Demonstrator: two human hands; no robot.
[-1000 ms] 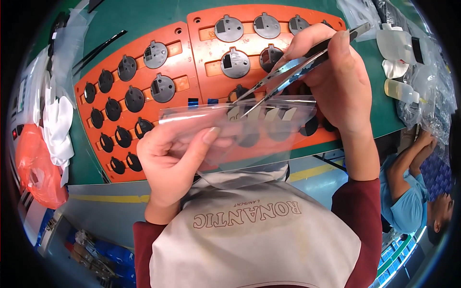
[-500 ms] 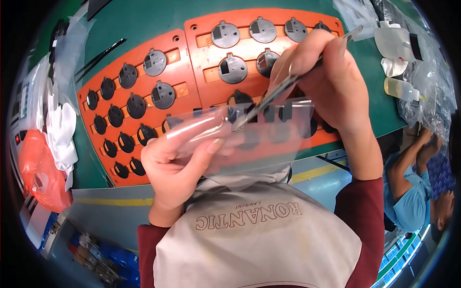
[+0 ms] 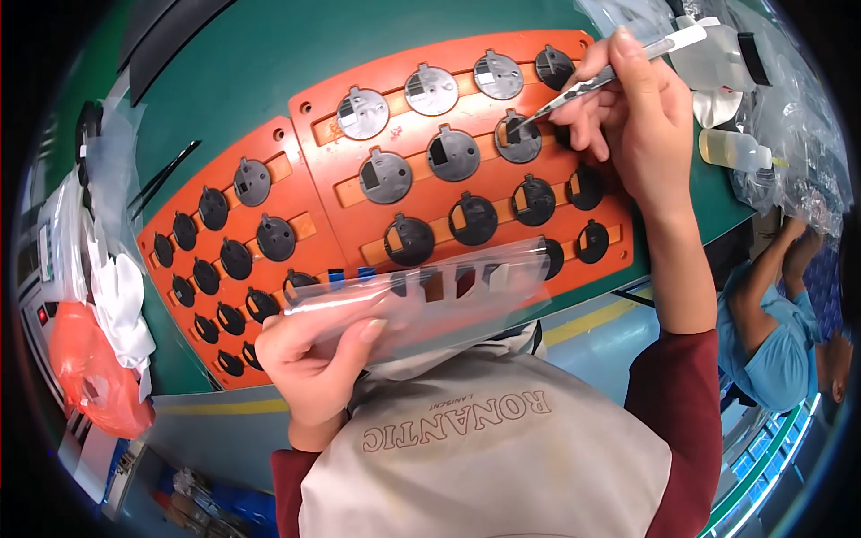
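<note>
My left hand (image 3: 309,368) pinches the edge of a clear plastic film sheet (image 3: 448,323) between thumb and fingers. Small dark rectangular pieces (image 3: 434,287) sit in a row along the sheet's far edge. Closed around metal tweezers (image 3: 677,41), my right hand (image 3: 650,148) is over the right part of an orange tray (image 3: 314,134). The tweezers' tips reach a round black disc (image 3: 518,148) in the tray's second row. Whether they grip a small piece there is too fine to tell. More black discs with cutouts (image 3: 453,154) lie in rows across two orange trays.
A green tabletop (image 3: 269,63) carries the trays. Plastic bottles (image 3: 731,150) and clear bags (image 3: 789,134) lie at the right, a red plastic bag (image 3: 94,368) and white cloth (image 3: 121,305) at the left. Another person in a blue shirt (image 3: 762,341) sits at the far right.
My right hand has moved the tweezers from the film sheet out to a disc in the second row. My left hand has drawn slightly nearer with the sheet. The view has shifted.
</note>
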